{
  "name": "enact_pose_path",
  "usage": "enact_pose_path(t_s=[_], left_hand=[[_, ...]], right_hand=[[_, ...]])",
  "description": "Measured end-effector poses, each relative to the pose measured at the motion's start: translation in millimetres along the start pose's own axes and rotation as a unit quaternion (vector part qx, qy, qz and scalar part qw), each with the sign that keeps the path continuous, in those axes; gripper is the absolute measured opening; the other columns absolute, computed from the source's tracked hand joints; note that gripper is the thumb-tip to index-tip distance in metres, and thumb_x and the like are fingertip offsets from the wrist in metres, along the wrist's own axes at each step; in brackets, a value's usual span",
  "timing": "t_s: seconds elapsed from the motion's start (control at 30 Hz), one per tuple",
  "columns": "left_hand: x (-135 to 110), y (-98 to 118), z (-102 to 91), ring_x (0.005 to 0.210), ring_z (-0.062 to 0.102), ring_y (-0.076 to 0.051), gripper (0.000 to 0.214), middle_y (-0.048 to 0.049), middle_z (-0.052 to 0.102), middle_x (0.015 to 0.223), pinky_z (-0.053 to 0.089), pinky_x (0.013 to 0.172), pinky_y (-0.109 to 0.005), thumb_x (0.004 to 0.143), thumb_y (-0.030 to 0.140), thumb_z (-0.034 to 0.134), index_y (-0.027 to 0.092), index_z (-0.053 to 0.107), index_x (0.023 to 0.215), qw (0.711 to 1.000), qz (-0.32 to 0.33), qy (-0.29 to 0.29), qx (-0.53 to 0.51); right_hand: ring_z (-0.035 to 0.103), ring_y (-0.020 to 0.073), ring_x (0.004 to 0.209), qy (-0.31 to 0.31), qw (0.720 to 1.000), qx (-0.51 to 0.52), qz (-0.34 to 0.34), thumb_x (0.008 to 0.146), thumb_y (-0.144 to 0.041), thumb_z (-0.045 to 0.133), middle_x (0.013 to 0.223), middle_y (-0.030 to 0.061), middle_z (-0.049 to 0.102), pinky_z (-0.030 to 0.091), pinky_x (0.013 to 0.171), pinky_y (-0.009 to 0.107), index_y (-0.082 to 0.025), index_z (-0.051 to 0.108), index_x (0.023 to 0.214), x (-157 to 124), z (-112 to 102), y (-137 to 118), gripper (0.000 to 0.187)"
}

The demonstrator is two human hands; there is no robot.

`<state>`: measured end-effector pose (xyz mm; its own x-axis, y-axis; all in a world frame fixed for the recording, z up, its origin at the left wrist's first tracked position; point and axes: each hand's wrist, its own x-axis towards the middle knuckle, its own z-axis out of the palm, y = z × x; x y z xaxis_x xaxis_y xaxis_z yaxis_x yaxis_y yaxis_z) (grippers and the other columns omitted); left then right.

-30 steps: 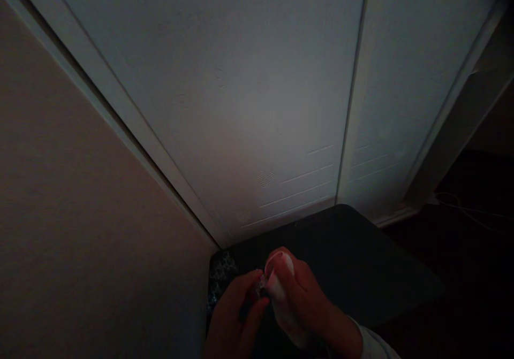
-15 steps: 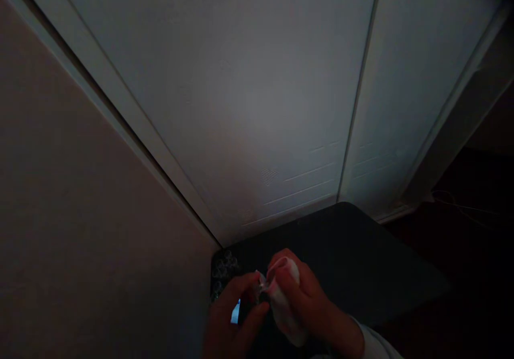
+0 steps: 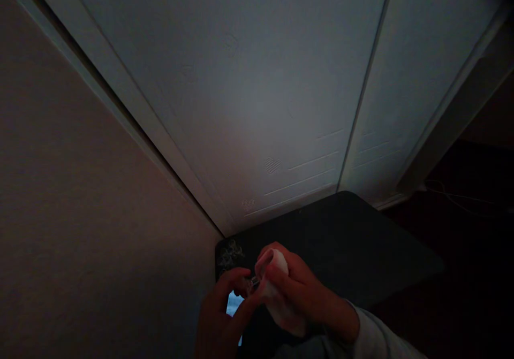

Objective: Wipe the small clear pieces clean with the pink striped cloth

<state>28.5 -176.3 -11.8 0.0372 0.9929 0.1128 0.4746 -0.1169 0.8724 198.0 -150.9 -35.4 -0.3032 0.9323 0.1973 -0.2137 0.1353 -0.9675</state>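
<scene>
My right hand [image 3: 301, 289] is wrapped round a soft white cloth [image 3: 283, 311], bunched so that its upper edge forms an open fold; it may be a sock, but the dim light hides its kind. Thumb and fingers of my left hand [image 3: 225, 305] pinch a small clear plastic piece [image 3: 254, 282] right at that edge. Whether the piece touches the cloth I cannot tell. Behind my left hand glows a lit screen [image 3: 235, 303], partly covered by the fingers. Several clear, loop-shaped plastic pieces [image 3: 231, 253] lie at the table's far left corner.
The dark table [image 3: 341, 241] has rounded corners and stands against a pale panelled door [image 3: 257, 102]. A plain wall [image 3: 100, 214] rises close on the left. On the dark floor at the right runs a thin white cable [image 3: 453, 194].
Both hands have shifted slightly left and up with the cloth. The left thumb has come up to the clear piece, and more of the lit screen shows. The camera view has tilted a little.
</scene>
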Motion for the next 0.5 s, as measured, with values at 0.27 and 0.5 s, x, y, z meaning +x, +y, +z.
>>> enact_pose_path(t_s=[0.27, 0.5], left_hand=[[-0.2, -16.7, -7.8, 0.069, 0.065, -0.020, 0.035, -0.0037, 0.070, 0.077, 0.052, 0.061, -0.027, 0.073, 0.049, 0.061, 0.019, 0.064, 0.091, 0.991, -0.096, -0.006, -0.098], [-3.7, -9.3, -12.4, 0.068, 0.062, -0.017, 0.026, 0.0003, 0.063, 0.068, 0.050, 0.063, -0.025, 0.074, 0.039, 0.062, 0.019, 0.064, 0.089, 0.987, -0.066, -0.006, -0.145]], right_hand=[[0.052, 0.0136, 0.071, 0.037, 0.988, -0.122, -0.090, 0.086, -0.031, 0.051, 0.082, 0.0015, 0.054, 0.044, 0.065, 0.026, -0.019, 0.053, 0.091, -1.2, 23.3, 7.1, 0.013], [0.053, 0.0128, 0.069, 0.011, 0.992, -0.101, -0.077, 0.081, -0.029, 0.060, 0.083, 0.0014, 0.055, 0.044, 0.061, 0.023, -0.020, 0.053, 0.096, -7.8, 25.9, 4.7, 0.018]])
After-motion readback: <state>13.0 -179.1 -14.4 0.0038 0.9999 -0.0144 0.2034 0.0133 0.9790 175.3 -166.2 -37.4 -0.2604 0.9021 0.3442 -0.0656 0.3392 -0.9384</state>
